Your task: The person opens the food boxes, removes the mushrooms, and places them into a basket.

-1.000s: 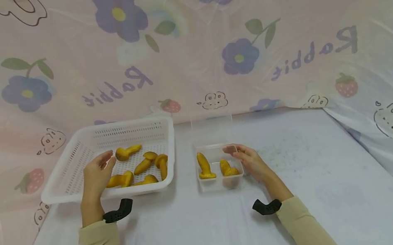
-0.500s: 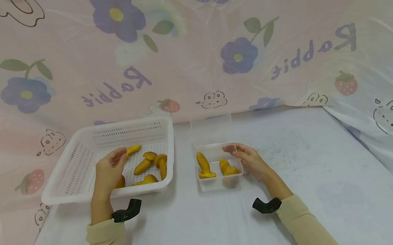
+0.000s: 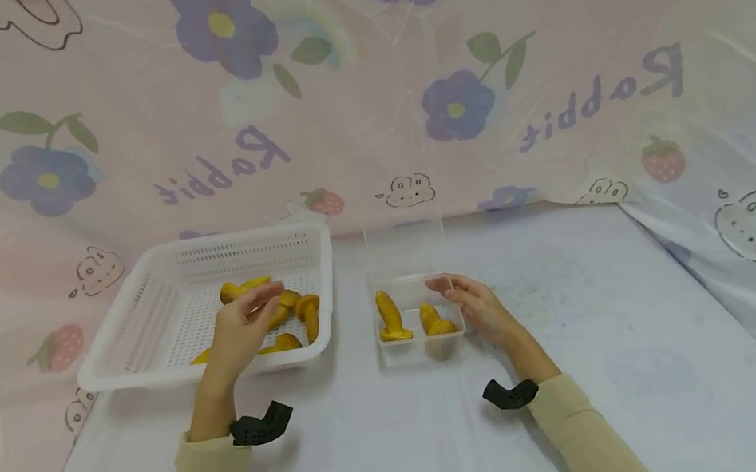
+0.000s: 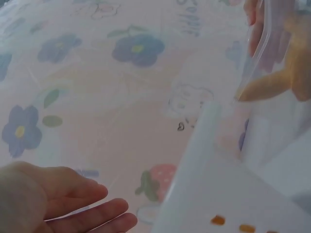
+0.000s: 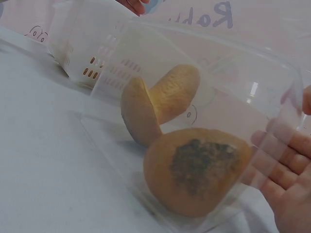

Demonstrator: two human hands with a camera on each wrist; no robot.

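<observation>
Mushrooms (image 3: 311, 319) in white basket (image 3: 137, 326) and clear box (image 3: 407, 353)

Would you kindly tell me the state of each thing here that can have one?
White basket: upright, open-topped.
Mushrooms in the basket: lying loose.
Clear box: open, two mushrooms inside.
Box lid: raised behind the box.
Boxed mushroom on the left: cap down, stem up.
Left hand: above the basket, nothing visibly held.
Right hand: touching the clear box's side.
Backdrop: creased.
</observation>
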